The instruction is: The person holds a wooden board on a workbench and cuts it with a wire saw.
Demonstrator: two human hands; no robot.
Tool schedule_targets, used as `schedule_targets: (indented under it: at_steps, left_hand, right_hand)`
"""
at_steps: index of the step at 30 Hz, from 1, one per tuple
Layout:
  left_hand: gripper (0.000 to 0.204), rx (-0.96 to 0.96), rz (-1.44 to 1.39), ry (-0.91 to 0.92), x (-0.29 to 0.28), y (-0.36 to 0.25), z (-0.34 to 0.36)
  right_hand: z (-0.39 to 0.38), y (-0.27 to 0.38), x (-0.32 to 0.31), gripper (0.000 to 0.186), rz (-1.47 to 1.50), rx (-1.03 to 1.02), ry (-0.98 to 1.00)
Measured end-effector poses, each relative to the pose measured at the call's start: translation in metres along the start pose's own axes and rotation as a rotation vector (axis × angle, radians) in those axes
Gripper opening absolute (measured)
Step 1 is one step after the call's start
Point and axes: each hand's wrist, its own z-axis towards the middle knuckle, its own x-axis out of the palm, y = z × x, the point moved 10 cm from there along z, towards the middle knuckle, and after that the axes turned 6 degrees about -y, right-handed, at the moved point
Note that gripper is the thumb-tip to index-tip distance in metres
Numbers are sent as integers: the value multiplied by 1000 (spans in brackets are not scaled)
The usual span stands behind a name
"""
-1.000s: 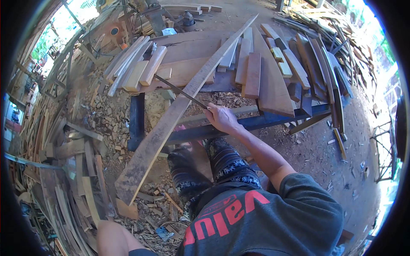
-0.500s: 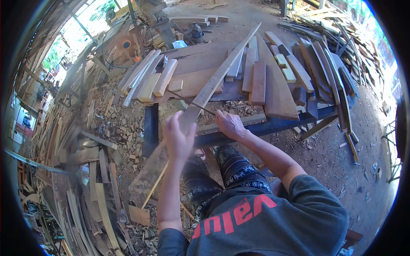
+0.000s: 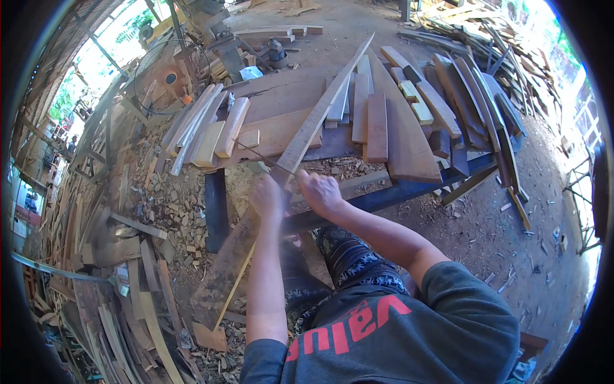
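A long narrow plank slants from the ground at lower left up across the workbench to the upper right. My left hand is closed around the plank just below the bench edge and looks blurred. Right beside it, my right hand grips a thin dark blade that points up and left over the plank. A thin pale sliver hangs along the plank's lower part. My patterned trouser legs are under the hands.
The workbench with a blue metal frame carries several short boards and slats. Wood chips cover the ground at left. Scrap timber is stacked lower left and more boards at right. A machine with a wheel stands behind.
My left hand has come up from the lower edge and taken hold of the plank beside my right hand. The view has shifted slightly.
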Motion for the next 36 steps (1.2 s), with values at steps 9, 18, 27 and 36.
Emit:
schedule_targets:
  at_steps: [9,18,27,36]
  left_hand:
    - [47,-17,-27,-65,-1,8,0]
    - [43,-7,17,-42,-2,5,-1]
    - [45,-29,-3,-21,0,0,1]
    - [45,-16,40,-56,4,7,0]
  right_hand:
    - [-46,-24,-27,7,-117,-19,13]
    - [-9,-6,-5,11,-57,-106,-9]
    - [-3,-7,-3,9,-61,-109,30]
    - [-44,-31,-31,10,-62,-124,67]
